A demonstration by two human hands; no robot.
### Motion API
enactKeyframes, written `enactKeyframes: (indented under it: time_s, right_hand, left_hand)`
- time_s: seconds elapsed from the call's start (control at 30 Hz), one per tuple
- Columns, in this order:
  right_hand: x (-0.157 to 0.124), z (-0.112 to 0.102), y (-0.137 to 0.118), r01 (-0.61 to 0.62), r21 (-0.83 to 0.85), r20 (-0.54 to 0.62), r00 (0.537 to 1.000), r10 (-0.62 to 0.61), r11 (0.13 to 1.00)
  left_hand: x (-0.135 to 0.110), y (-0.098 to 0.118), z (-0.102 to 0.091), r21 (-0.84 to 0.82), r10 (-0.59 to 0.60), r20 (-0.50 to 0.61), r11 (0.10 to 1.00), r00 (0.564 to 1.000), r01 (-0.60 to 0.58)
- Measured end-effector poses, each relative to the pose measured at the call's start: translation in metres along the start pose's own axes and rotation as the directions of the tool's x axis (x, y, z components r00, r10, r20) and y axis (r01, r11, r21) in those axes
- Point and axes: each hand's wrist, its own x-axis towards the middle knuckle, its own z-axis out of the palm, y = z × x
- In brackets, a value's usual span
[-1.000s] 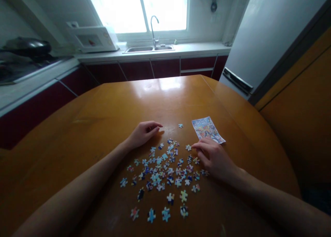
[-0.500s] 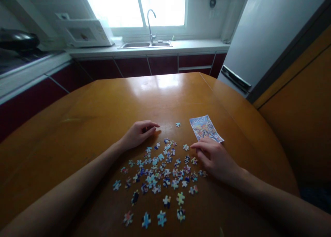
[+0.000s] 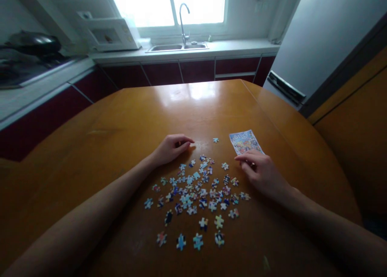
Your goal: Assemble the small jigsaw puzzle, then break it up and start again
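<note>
Several small colourful puzzle pieces lie scattered on the round wooden table between my forearms. My left hand rests on the table just beyond the pieces, fingers curled in with thumb against forefinger; what it holds, if anything, is hidden. My right hand lies on the right, fingers bent together over the near end of a small printed picture card. One single piece sits apart between the hands, and another piece lies just left of my right fingertips.
Beyond the table runs a kitchen counter with a sink and tap under a bright window, and a white microwave at its left. A dark pan sits on the stove at far left. A grey fridge stands at the right.
My right hand has moved from the loose piece beside the pile up onto the near edge of the picture card. My left hand has stayed where it was.
</note>
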Motion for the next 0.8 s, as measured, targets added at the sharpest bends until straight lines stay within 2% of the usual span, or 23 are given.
enactKeyframes:
  time_s: [0.2, 0.6, 0.8]
  right_hand:
    - [0.003, 0.0, 0.009, 0.006, -0.018, -0.046, 0.999, -0.007, 1.0]
    - [0.004, 0.01, 0.001, 0.126, -0.089, 0.084, 0.989, -0.119, 0.988]
    - [0.005, 0.013, -0.005, 0.213, -0.18, 0.143, 0.972, -0.188, 0.96]
  left_hand:
    - [0.0, -0.002, 0.001, 0.018, 0.0, 0.022, 1.0, 1.0, 0.0]
    - [0.001, -0.001, 0.001, 0.013, 0.012, 0.032, 1.0, 0.999, -0.013]
    - [0.002, -0.003, 0.002, 0.007, 0.007, 0.035, 1.0, 0.999, -0.007]
